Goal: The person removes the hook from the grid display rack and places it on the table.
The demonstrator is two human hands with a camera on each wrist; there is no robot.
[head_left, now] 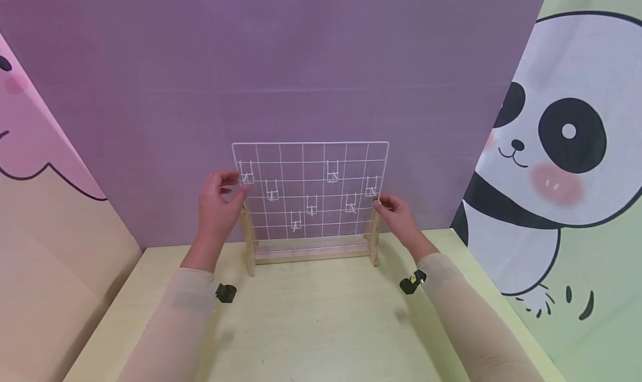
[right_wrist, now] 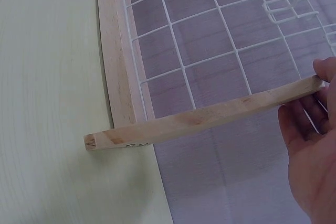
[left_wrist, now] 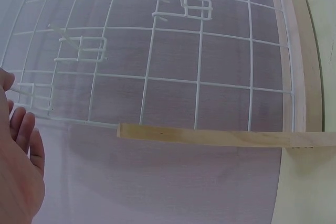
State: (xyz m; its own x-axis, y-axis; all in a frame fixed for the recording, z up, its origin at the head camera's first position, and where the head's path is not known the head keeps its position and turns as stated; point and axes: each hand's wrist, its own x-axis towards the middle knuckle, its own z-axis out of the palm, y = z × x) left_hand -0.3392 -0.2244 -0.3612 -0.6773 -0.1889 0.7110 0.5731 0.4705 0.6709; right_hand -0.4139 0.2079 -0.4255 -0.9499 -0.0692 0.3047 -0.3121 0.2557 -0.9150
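Observation:
A white wire grid rack (head_left: 313,189) stands upright in a light wooden frame at the table's far side. Several white wire hooks (head_left: 311,209) hang on it at different heights. My left hand (head_left: 218,201) is at the grid's left edge, thumb in front and fingers round the side wire, close to a hook (head_left: 247,178). Lower on the opposite side, my right hand (head_left: 398,217) pinches the top of the right wooden post (right_wrist: 210,116), thumb on one face and fingers beyond it. The left wrist view cuts off much of the left hand.
The rack's wooden crossbar (head_left: 311,255) rests low between the posts on a pale table (head_left: 311,326). A purple backdrop (head_left: 311,64) hangs behind. Side panels carry a panda drawing (head_left: 567,203) on the right and a pink figure (head_left: 30,131) on the left.

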